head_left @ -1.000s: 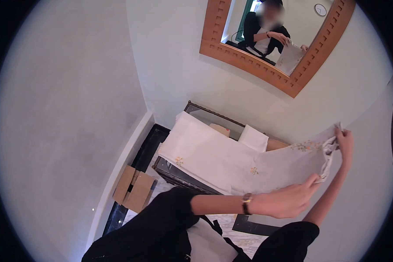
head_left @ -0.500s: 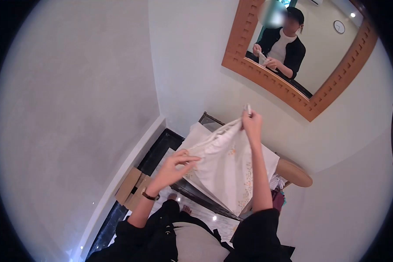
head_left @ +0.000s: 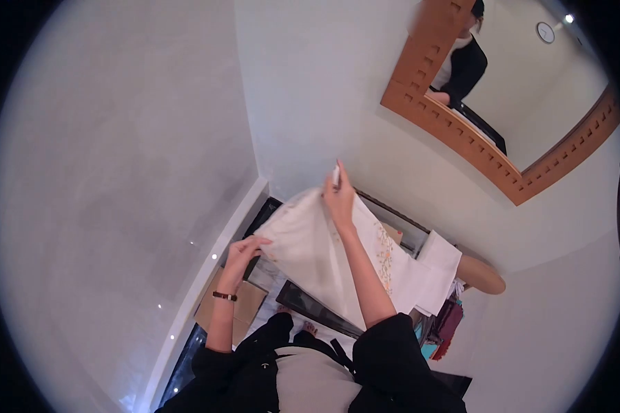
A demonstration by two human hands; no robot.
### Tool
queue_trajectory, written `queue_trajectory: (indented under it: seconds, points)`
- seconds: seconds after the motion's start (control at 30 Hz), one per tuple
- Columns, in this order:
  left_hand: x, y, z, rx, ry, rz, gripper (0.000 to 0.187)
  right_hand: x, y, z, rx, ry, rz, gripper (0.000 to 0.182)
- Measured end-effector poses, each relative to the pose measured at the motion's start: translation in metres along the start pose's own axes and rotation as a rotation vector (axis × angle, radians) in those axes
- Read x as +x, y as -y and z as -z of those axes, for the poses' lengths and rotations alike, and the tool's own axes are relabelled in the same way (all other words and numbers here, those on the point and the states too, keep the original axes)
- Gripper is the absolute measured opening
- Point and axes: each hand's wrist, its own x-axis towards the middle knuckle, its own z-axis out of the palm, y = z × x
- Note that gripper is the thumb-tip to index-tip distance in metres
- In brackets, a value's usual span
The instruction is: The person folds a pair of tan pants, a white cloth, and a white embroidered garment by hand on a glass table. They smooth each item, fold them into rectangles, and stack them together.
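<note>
A white cloth [head_left: 303, 241] with orange and green floral embroidery hangs spread between my two hands over a dark-framed table [head_left: 399, 213]. My left hand [head_left: 240, 258], with a watch on its wrist, pinches the left end of the cloth's edge. Higher up and to the right, my right hand [head_left: 339, 201] is closed on the upper edge, and a small white bit pokes out above its fingers. The cloth's right part lies across the table, and my right forearm covers some of it.
Stacked coloured fabrics [head_left: 444, 327] and a round-ended brown board [head_left: 482, 274] are at the table's right end. Cardboard [head_left: 248, 310] lies on the floor at left. A wood-framed mirror [head_left: 455, 138] hangs on the wall, reflecting a person and a clock [head_left: 545, 32].
Both hands have moved left, carrying the cloth's upper edge with them. My left hand's fingers have closed on the edge. More of the table and the stacked fabrics shows at the right.
</note>
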Motion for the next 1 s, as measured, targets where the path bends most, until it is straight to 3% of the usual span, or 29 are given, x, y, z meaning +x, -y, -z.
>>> queue_trajectory:
  seconds: [0.07, 0.17, 0.23, 0.33, 0.37, 0.5, 0.57, 0.67, 0.8, 0.9, 1.0]
  points:
    - [0.024, 0.037, 0.022, -0.138, -0.091, 0.134, 0.029, -0.007, -0.004, -0.018, 0.002, 0.031, 0.064, 0.079]
    - [0.049, 0.121, 0.04, -0.143, 0.03, 0.37, 0.033, -0.047, -0.074, -0.024, -0.432, 0.196, 0.04, 0.096]
    - [0.055, 0.174, 0.04, -0.158, 0.077, 0.509, 0.042, -0.093, -0.113, -0.008, -0.665, 0.312, -0.204, 0.091]
    - [0.061, 0.237, 0.034, -0.385, 0.051, 0.645, 0.054, -0.156, -0.132, 0.049, -0.918, 0.179, -0.286, 0.079]
    - [0.058, 0.235, 0.027, -0.36, 0.057, 0.716, 0.066, -0.176, -0.143, 0.074, -0.961, 0.101, -0.277, 0.076]
    - [0.062, 0.265, 0.019, -0.55, -0.007, 1.09, 0.074, -0.256, -0.164, 0.155, -1.155, -0.159, -0.3, 0.073]
    - [0.066, 0.287, 0.019, -0.561, 0.019, 1.201, 0.074, -0.276, -0.148, 0.181, -1.12, -0.276, -0.338, 0.07]
    - [0.058, 0.227, -0.003, -0.509, 0.207, 1.084, 0.075, -0.295, -0.14, 0.194, -1.049, -0.489, -0.544, 0.066]
    - [0.06, 0.259, 0.007, -0.675, 0.07, 0.89, 0.064, -0.325, -0.175, 0.213, -0.735, -0.541, -0.85, 0.058]
    - [0.073, 0.272, 0.022, -0.87, -0.127, 0.92, 0.055, -0.337, -0.208, 0.241, -0.399, -0.346, -0.789, 0.053]
    - [0.08, 0.273, 0.039, -1.113, -0.445, 0.971, 0.046, -0.318, -0.169, 0.249, 0.275, -0.324, -0.876, 0.043]
